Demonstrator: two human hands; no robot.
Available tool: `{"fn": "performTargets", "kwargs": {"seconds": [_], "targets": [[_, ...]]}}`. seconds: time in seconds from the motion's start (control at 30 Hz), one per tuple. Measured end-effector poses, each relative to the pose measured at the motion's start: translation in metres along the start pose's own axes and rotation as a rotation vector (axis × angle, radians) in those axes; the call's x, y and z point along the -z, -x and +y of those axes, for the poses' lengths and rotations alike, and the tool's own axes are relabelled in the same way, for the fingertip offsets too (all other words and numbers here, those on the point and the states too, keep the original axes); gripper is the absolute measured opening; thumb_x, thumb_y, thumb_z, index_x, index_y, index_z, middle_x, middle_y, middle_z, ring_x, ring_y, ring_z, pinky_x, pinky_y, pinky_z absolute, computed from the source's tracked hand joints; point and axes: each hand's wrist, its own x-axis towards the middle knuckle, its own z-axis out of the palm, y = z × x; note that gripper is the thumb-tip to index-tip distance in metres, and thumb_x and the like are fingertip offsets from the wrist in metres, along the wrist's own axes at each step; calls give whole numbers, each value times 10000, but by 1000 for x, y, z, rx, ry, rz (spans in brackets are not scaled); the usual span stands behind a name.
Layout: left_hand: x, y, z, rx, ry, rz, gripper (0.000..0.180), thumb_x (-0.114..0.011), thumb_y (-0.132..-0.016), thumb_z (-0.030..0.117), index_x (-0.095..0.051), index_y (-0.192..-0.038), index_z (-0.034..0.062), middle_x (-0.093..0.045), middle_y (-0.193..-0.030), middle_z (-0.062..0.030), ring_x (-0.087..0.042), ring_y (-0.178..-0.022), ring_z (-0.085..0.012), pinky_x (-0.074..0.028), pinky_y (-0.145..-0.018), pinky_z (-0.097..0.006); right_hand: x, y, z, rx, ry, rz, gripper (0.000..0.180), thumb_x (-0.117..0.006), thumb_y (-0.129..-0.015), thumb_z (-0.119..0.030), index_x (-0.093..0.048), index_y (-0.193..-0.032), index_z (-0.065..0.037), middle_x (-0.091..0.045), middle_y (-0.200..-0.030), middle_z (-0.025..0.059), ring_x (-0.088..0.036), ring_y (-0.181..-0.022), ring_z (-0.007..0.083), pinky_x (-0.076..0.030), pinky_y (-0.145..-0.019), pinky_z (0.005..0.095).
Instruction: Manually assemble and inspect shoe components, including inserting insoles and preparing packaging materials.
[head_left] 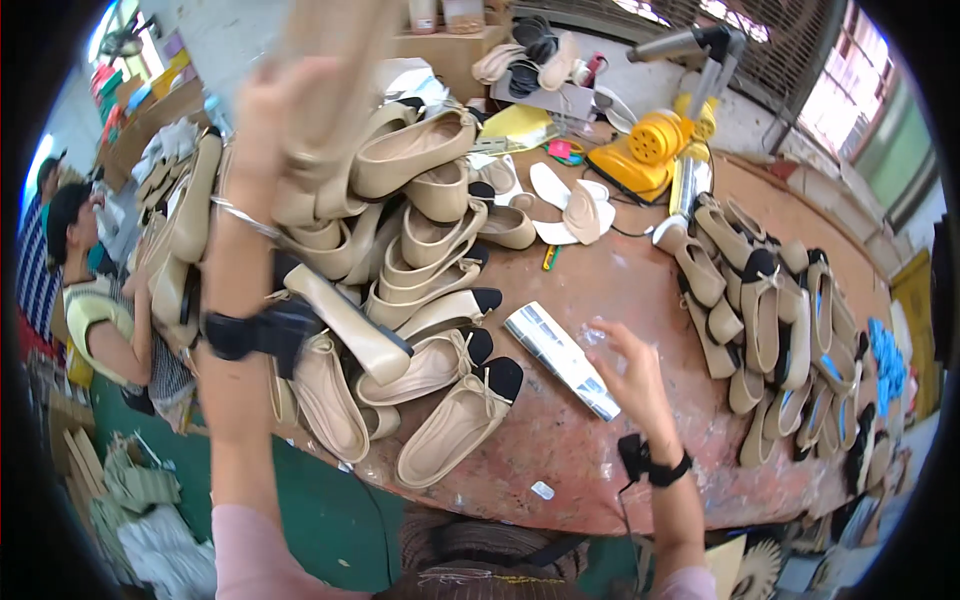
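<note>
Your left hand (285, 120) is raised high over the heap of beige shoes (400, 290), fingers closed on a blurred beige shoe (335, 45); it looks light and fairly stiff, easiest held round the middle of the sole. Further right, your right hand (630, 375) hovers open, fingers spread, just beside the silvery flat packet (560, 358) on the worn red table (640, 270)
</note>
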Motion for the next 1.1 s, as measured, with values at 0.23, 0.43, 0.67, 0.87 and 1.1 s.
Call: {"fn": "performTargets", "kwargs": {"seconds": [0.23, 0.43, 0.67, 0.87, 1.1], "targets": [[204, 70, -84, 196, -674, 53, 621, -572, -942, 405, -559, -1296, -105, -575, -1359, -209, -569, -1229, -252, -398, -1054, -326, -1, -93, 140, -69, 174, -15, 435, -713, -776, -154, -622, -1156, 37, -672, -1070, 284, -638, -1024, 451, -520, -879, 487], [160, 92, -45, 183, -697, 181, 671, -561, -967, 435, -496, -1370, -98, -547, -1394, -213, -494, -1313, -249, -331, -1104, -304, -43, -208, 179, -373, 186, 42, 612, -750, -757, -181, -527, -1282, 40, -644, -1148, 296, -609, -1100, 454, -506, -923, 482], [125, 109, -6, -162, -1041, 311, 504, -487, -1018, 355, -509, -1417, 47, -503, -1441, -190, -458, -1343, -339, -308, -1131, -377, -127, -284, 172, 183, 517, 171, 756, -729, -745, -172, -427, -1436, -116, -423, -1449, 250, -443, -1312, 444, -431, -1044, 510], [0, 138, 23, -526, -1366, -123, 604, -671, -854, 333, -541, -1397, 103, -425, -1504, -163, -364, -1410, -348, -239, -1163, -506, -134, -324, 170, 139, 47, -252, 596, -663, -751, -121, -560, -1336, -71, -643, -1198, 230, -619, -1118, 398, -512, -916, 418], [9, 143, -10, -277, -1431, -348, 646, -722, -803, 253, -531, -1418, 196, -395, -1525, -122, -338, -1424, -345, -223, -1179, -527, -80, -263, 179, 97, 312, -394, 170, -643, -811, -159, -761, -927, -120, -720, -904, 172, -684, -842, 354, -547, -791, 435]]}}
